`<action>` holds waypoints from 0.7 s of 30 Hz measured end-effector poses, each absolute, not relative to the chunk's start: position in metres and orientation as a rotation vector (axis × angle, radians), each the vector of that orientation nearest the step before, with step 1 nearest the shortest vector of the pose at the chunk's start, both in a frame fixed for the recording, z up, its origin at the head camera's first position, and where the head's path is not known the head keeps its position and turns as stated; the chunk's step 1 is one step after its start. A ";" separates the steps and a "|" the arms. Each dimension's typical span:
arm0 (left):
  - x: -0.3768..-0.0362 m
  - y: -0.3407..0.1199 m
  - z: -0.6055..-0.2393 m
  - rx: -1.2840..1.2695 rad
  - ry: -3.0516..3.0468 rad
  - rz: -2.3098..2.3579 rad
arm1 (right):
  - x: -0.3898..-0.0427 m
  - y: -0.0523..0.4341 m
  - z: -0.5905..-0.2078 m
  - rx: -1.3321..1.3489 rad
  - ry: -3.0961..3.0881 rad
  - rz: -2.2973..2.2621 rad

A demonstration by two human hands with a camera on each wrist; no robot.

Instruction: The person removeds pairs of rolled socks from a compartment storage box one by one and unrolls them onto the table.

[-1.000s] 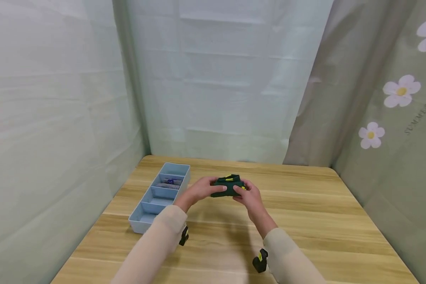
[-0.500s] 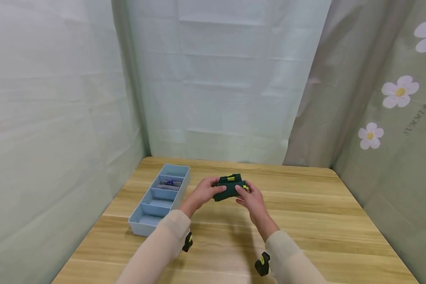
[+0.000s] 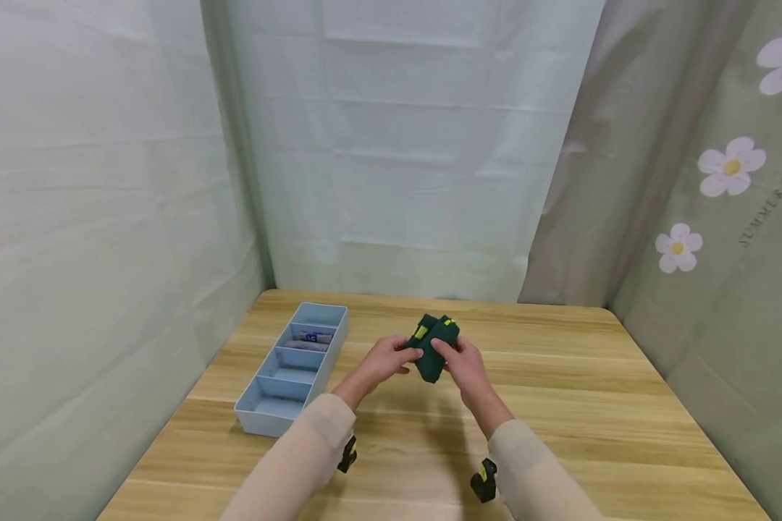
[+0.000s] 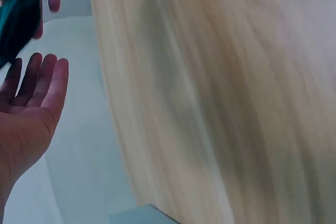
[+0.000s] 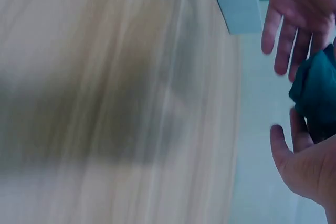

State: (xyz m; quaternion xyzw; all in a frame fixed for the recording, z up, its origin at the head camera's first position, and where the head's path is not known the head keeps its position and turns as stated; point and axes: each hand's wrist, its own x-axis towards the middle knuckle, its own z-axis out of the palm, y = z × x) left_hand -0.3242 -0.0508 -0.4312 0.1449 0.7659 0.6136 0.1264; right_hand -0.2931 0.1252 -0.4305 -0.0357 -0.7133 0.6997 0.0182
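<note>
Both hands hold a folded pair of dark green socks (image 3: 431,366) with yellow marks, raised over the table in the head view. My left hand (image 3: 381,362) pinches its left side, thumb in front. On the other side my right hand (image 3: 467,367) grips it, thumb pressed on the front face. The right wrist view shows the socks (image 5: 317,90) between the two hands, the left hand's other fingers stretched out. Only part of the socks (image 4: 20,22) enters the left wrist view, beyond the left fingertips.
A light blue divided box (image 3: 253,422) stands on the wooden table (image 3: 580,405) at the left. Grey folded socks (image 3: 308,345) with a blue mark lie in one of its compartments. Pale curtains (image 3: 397,181) enclose the table at the back and sides.
The green socks have turned from lying sideways to a steep slant, the right end up. Both hands have shifted slightly right and their grip on the socks has moved.
</note>
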 end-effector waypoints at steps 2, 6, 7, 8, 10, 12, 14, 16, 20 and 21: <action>-0.325 -0.053 -0.428 0.421 2.223 1.781 | -0.294 0.131 -0.428 -0.093 -2.299 2.119; -0.328 -0.058 -0.420 0.415 2.210 1.806 | -0.295 0.142 -0.423 -0.001 -2.502 2.008; -0.329 -0.059 -0.418 0.421 2.222 1.800 | -0.294 0.144 -0.421 0.042 -2.556 1.977; -0.329 -0.059 -0.416 0.428 2.230 1.790 | -0.294 0.146 -0.420 0.086 -2.606 1.952; -0.330 -0.060 -0.413 0.448 2.254 1.751 | -0.293 0.149 -0.418 0.176 -2.706 1.902; -0.331 -0.060 -0.411 0.484 2.261 1.691 | -0.292 0.151 -0.417 0.263 -2.796 1.836; -0.332 -0.060 -0.410 0.529 2.275 1.598 | -0.291 0.151 -0.418 0.301 -2.869 1.780; -0.333 -0.059 -0.411 0.568 2.266 1.527 | -0.290 0.151 -0.417 0.320 -2.905 1.745; -0.332 -0.061 -0.414 0.576 2.259 1.491 | -0.289 0.150 -0.417 0.264 -2.841 1.790; -0.332 -0.061 -0.416 0.566 2.251 1.521 | -0.285 0.150 -0.413 0.234 -2.809 1.818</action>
